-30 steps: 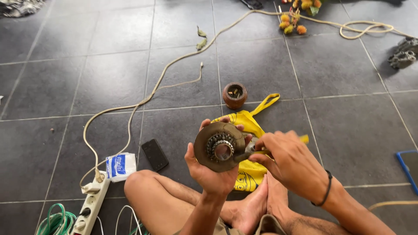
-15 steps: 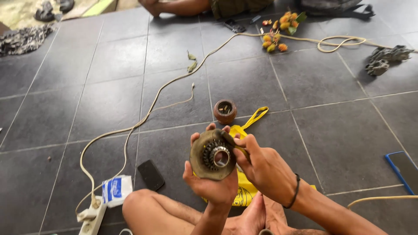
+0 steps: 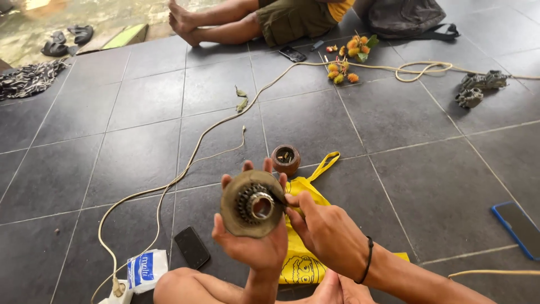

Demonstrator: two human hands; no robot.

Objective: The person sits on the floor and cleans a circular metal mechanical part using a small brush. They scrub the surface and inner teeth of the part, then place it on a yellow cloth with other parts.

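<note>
View tilted up, seated person [image 3: 281, 19] now visible | dark tiled floor [image 3: 394, 141] | hands: left [image 3: 253, 247] cups geared disc [image 3: 251, 204], right [image 3: 326, 233] pinches tool

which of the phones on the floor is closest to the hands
The black phone lying by the person's knee, just left of the left hand. The blue-edged phone and the phone near the other person lie farther off.

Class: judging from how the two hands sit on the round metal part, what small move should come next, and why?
Probably keep working the right hand fingertips around the centre ring: the left hand cups the round metal part face-up, and the right fingers already touch its toothed middle.
</note>
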